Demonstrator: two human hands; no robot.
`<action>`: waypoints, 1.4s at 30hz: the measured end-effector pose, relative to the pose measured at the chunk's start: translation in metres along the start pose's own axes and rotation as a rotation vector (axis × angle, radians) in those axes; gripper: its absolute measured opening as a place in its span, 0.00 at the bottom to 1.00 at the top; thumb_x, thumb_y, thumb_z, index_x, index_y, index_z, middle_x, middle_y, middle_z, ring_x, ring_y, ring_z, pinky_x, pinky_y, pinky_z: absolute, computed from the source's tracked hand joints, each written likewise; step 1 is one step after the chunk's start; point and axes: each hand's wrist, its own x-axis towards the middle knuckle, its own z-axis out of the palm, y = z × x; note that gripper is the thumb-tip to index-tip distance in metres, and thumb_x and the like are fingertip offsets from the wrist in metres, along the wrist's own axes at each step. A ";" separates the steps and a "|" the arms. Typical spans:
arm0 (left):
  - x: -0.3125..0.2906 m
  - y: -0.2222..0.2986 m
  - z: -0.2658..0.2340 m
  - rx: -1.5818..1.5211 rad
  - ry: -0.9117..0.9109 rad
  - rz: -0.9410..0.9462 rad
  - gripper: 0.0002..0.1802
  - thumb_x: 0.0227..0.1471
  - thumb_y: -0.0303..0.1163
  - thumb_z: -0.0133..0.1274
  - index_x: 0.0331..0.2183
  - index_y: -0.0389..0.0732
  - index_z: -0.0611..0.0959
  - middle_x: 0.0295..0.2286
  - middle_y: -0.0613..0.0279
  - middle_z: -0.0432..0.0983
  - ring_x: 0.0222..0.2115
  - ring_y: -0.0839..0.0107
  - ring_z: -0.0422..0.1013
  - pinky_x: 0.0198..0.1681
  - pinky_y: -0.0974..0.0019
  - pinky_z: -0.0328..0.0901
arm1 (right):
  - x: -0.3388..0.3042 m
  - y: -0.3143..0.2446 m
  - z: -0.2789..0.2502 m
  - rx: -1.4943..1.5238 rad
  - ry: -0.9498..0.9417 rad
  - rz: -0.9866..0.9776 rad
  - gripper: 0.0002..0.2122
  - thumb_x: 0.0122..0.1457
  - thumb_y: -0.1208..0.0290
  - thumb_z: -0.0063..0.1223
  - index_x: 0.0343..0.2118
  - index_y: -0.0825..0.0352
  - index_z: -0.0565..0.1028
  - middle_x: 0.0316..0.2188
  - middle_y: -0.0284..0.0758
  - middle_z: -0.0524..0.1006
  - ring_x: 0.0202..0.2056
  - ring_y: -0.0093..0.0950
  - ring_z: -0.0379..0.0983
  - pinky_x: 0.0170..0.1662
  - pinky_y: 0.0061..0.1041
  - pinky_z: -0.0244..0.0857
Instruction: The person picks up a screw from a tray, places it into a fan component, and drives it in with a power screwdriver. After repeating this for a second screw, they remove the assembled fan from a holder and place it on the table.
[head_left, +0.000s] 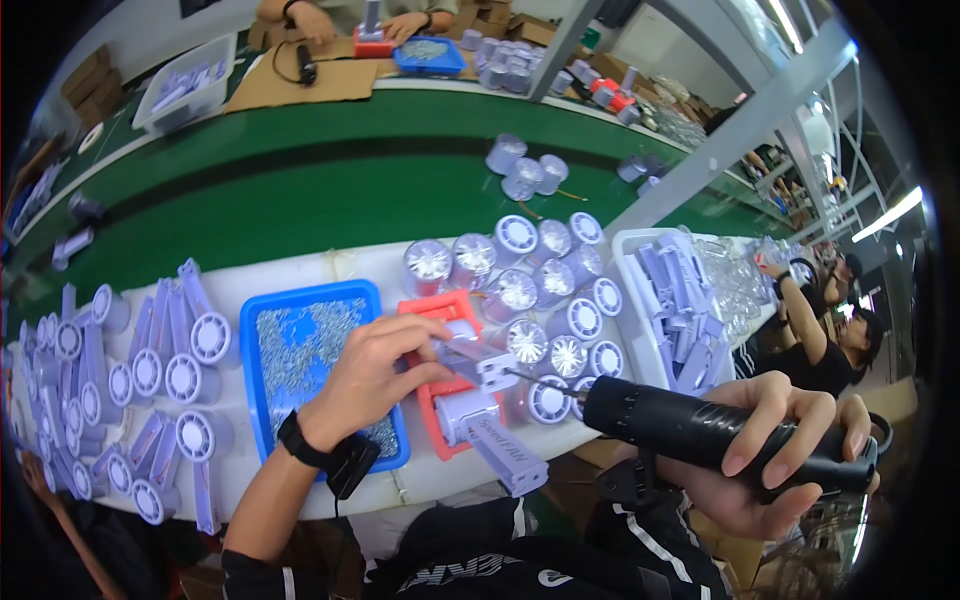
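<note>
I see fans (pixel 190 380) spread along the left of my worktable (pixel 225 280), with a tray (pixel 250 350) of screws (pixel 310 325) to their right. Right of that sits the fixture (pixel 425 306), two fans across it: my left hand (pixel 375 370) is at the far fan (pixel 480 368), and the near fan (pixel 510 462) lies before it. My right hand (pixel 770 440) has the screwdriver (pixel 690 430) in from the right, bit at the far fan's end. Round housings (pixel 515 290) stand right of the fixture and behind it; next comes a bin (pixel 629 240) of handle pieces (pixel 675 310). Behind the table runs the belt (pixel 300 190), three housings (pixel 523 178) on it. Beyond, on the opposite bench, a cardboard sheet (pixel 340 85) lies right of another bin (pixel 158 123).
</note>
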 end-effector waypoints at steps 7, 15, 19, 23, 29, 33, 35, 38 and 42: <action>0.000 0.004 0.000 -0.018 0.156 0.065 0.11 0.39 0.23 0.70 0.25 0.36 0.82 0.34 0.58 0.82 0.31 0.64 0.76 0.34 0.63 0.71 | 0.000 0.006 0.019 0.001 0.175 -0.144 0.21 0.56 0.79 0.60 0.47 0.67 0.60 0.30 0.32 0.68 0.21 0.16 0.67 0.17 0.13 0.69; -0.003 0.006 0.000 0.023 0.186 0.060 0.10 0.37 0.22 0.70 0.23 0.37 0.83 0.32 0.60 0.82 0.33 0.64 0.77 0.35 0.64 0.70 | -0.004 0.006 0.006 0.024 0.164 -0.062 0.20 0.57 0.79 0.57 0.49 0.70 0.60 0.31 0.32 0.67 0.24 0.15 0.69 0.16 0.13 0.68; 0.002 0.005 0.000 0.031 0.188 0.170 0.11 0.35 0.22 0.71 0.23 0.37 0.82 0.31 0.61 0.82 0.32 0.64 0.77 0.34 0.64 0.70 | -0.001 0.000 -0.015 0.142 0.085 -0.023 0.22 0.58 0.76 0.61 0.51 0.65 0.61 0.28 0.31 0.70 0.20 0.16 0.69 0.16 0.13 0.70; -0.003 0.000 0.000 0.054 0.199 0.186 0.12 0.34 0.22 0.72 0.23 0.37 0.82 0.30 0.62 0.82 0.31 0.65 0.76 0.33 0.65 0.69 | -0.002 0.002 -0.015 0.083 0.101 0.020 0.21 0.57 0.76 0.61 0.47 0.66 0.61 0.21 0.30 0.69 0.18 0.16 0.68 0.17 0.13 0.69; -0.003 0.000 0.001 0.081 0.178 0.216 0.13 0.33 0.23 0.72 0.22 0.38 0.82 0.29 0.63 0.81 0.30 0.65 0.75 0.32 0.65 0.69 | -0.003 0.001 -0.019 0.109 0.118 0.025 0.22 0.58 0.74 0.61 0.49 0.66 0.61 0.23 0.31 0.70 0.15 0.17 0.67 0.17 0.13 0.68; -0.004 0.000 0.000 0.117 0.167 0.224 0.13 0.32 0.23 0.72 0.22 0.38 0.82 0.29 0.63 0.80 0.29 0.65 0.75 0.31 0.64 0.68 | -0.001 0.002 -0.019 0.094 0.100 0.086 0.22 0.58 0.73 0.61 0.51 0.66 0.61 0.23 0.31 0.70 0.15 0.16 0.66 0.18 0.13 0.67; -0.004 -0.001 0.000 0.130 0.166 0.225 0.13 0.32 0.23 0.72 0.22 0.38 0.82 0.28 0.64 0.80 0.29 0.65 0.75 0.31 0.64 0.68 | 0.000 0.002 -0.019 0.080 0.082 0.115 0.22 0.58 0.73 0.61 0.51 0.66 0.61 0.23 0.30 0.70 0.16 0.16 0.66 0.18 0.13 0.67; -0.003 -0.002 -0.001 0.112 0.149 0.238 0.13 0.33 0.22 0.72 0.22 0.38 0.82 0.28 0.64 0.80 0.28 0.65 0.75 0.32 0.64 0.68 | 0.000 0.004 -0.022 0.083 0.093 0.089 0.22 0.59 0.73 0.61 0.51 0.66 0.61 0.24 0.30 0.70 0.16 0.16 0.66 0.19 0.12 0.67; -0.004 -0.002 -0.001 0.088 0.142 0.208 0.12 0.34 0.22 0.71 0.22 0.38 0.82 0.28 0.64 0.80 0.28 0.65 0.75 0.32 0.64 0.67 | -0.001 0.006 -0.022 0.099 0.084 0.103 0.22 0.59 0.73 0.60 0.51 0.67 0.61 0.24 0.30 0.70 0.16 0.16 0.66 0.18 0.12 0.66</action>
